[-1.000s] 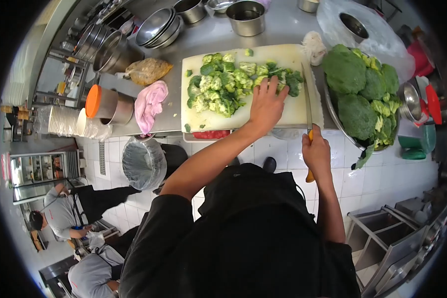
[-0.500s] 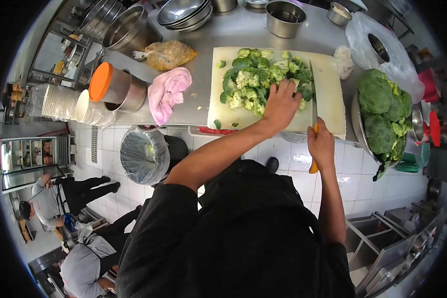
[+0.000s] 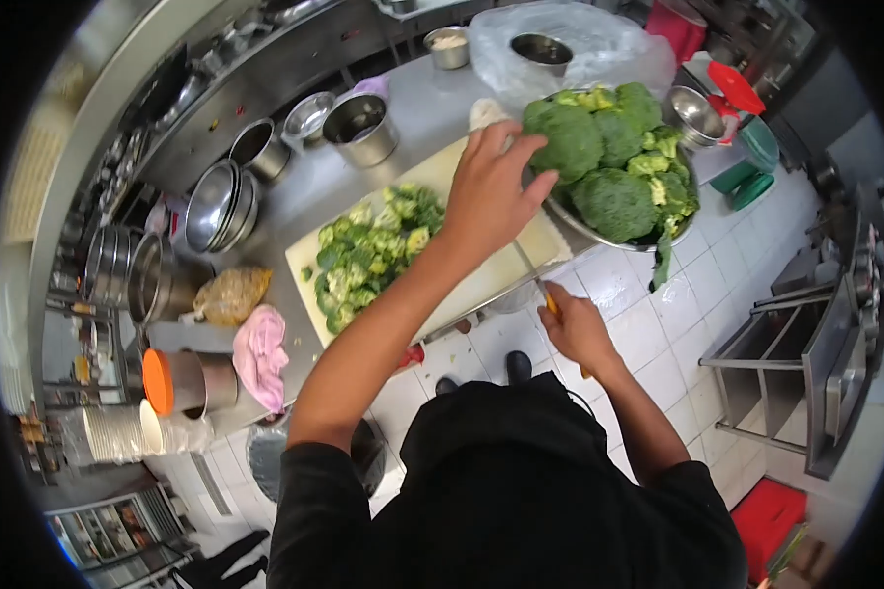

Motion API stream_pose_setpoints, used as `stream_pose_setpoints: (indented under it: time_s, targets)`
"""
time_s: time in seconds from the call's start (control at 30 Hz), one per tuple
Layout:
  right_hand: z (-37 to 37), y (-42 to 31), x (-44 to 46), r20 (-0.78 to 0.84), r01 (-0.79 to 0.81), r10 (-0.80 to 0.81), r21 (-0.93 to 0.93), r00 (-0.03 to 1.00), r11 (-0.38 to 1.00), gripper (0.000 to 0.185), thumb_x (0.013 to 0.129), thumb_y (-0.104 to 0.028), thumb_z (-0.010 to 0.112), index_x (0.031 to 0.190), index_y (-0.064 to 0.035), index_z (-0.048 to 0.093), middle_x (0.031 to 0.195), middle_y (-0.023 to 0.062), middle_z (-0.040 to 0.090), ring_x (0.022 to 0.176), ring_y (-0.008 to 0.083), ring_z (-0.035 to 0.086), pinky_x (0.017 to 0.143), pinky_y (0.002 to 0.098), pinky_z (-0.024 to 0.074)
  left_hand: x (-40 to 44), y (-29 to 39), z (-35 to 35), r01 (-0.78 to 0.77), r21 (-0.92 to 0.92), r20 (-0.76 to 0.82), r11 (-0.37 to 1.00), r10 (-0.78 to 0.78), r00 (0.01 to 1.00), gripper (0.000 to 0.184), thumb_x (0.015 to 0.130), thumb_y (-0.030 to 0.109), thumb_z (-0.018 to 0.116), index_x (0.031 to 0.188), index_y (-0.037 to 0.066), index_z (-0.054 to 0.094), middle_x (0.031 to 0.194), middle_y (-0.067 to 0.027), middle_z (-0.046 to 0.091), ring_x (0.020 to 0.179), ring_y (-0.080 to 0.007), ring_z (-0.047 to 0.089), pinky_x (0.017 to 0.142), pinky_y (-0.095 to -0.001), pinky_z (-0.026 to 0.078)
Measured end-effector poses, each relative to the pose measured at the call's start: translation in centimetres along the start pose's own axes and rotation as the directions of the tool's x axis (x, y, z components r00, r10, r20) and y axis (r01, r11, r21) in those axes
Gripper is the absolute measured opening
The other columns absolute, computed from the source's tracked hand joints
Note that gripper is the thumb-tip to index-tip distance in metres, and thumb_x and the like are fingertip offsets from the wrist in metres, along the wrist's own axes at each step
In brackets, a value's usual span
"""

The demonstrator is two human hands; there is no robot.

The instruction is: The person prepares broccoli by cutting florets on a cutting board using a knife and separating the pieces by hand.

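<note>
My left hand is raised over the right part of the white cutting board, fingers apart and nothing in them, beside a metal bowl of large broccoli heads. Its fingertips are close to the nearest head; whether they touch cannot be made out. Cut broccoli florets lie piled on the board's left half, partly behind my left forearm. My right hand is closed round the orange handle of a knife, whose blade rests over the board's right end.
A white cloth lies behind the board. To the left are a pink cloth, a bag of food and an orange-lidded container. Metal pots and a plastic bag stand farther back. A bin is below the counter.
My left hand has left the florets and moved right to the bowl of broccoli heads. My right hand still holds the knife. The view has turned and shifted right.
</note>
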State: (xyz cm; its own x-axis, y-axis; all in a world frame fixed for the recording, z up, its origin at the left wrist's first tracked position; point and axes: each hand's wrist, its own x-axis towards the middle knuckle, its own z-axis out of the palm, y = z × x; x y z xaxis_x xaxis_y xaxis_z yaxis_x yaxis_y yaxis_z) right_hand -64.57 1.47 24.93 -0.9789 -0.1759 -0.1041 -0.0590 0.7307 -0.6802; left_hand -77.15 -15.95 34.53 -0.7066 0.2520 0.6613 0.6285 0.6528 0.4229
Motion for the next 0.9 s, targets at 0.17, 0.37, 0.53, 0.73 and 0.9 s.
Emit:
stream_pose_setpoints:
  time_s: [0.17,0.37,0.53,0.73,0.9]
  targets:
    - [-1.0,2.9,-1.4,-0.015,0.029,-0.028,0.061,0.999,0.998,0.04,0.087,-0.016,0.061,0.124,-0.0006,0.056,0.083,0.0249,0.067,0.08,0.0449,0.064,0.076,0.0506,0.0514,11.9,2.5,8.1,0.035,-0.106,0.365,0.994,0.006,0.931,0.047,0.078,0.038,0.074,0.112,0.006,0.069,0.106,-0.0187,0.067,0.106,-0.0359,0.06,0.092,-0.0417,0.048]
    - [-2.6,4.7,-2.9,0.018,0.027,-0.031,0.171,0.999,0.985,0.038,0.088,-0.016,0.06,0.123,-0.0015,0.054,0.083,0.0235,0.068,0.081,0.0432,0.065,0.076,0.0505,0.0509,14.6,5.1,15.3,-0.113,0.358,0.693,0.927,-0.183,0.697,0.062,0.068,0.023,0.078,0.124,0.006,0.059,0.118,-0.0216,0.06,0.114,-0.0374,0.059,0.098,-0.0454,0.047]
    - [-3.0,6.8,-3.8,0.016,0.04,-0.044,0.212,0.999,0.976,0.039,0.088,-0.017,0.059,0.124,-0.0024,0.054,0.082,0.0245,0.067,0.08,0.0441,0.064,0.075,0.0512,0.0507,13.5,3.7,18.2,-0.264,0.57,0.707,0.778,-0.302,0.639,0.099,0.058,0.026,0.085,0.142,0.009,0.036,0.127,-0.0234,0.048,0.115,-0.0425,0.054,0.095,-0.0487,0.048]
    - [-3.9,8.0,-3.7,0.05,0.041,-0.055,0.252,0.997,0.967,0.04,0.088,-0.018,0.059,0.124,-0.0025,0.054,0.082,0.0253,0.067,0.08,0.0448,0.064,0.076,0.0528,0.0504,14.7,2.2,17.9,-0.292,0.424,0.787,0.857,-0.189,0.588,0.099,0.056,0.031,0.086,0.137,0.004,0.037,0.124,-0.0236,0.049,0.114,-0.0419,0.054,0.092,-0.0472,0.049]
    - [-4.1,8.2,-2.8,0.095,0.046,-0.075,0.271,0.993,0.961,0.039,0.088,-0.019,0.06,0.123,-0.0018,0.056,0.082,0.0265,0.066,0.082,0.0455,0.064,0.078,0.0525,0.0507,19.6,1.8,17.7,-0.283,0.302,0.92,0.91,-0.201,0.337,0.1,0.052,0.034,0.086,0.134,-0.002,0.041,0.121,-0.0267,0.055,0.111,-0.0375,0.058,0.091,-0.0429,0.05]
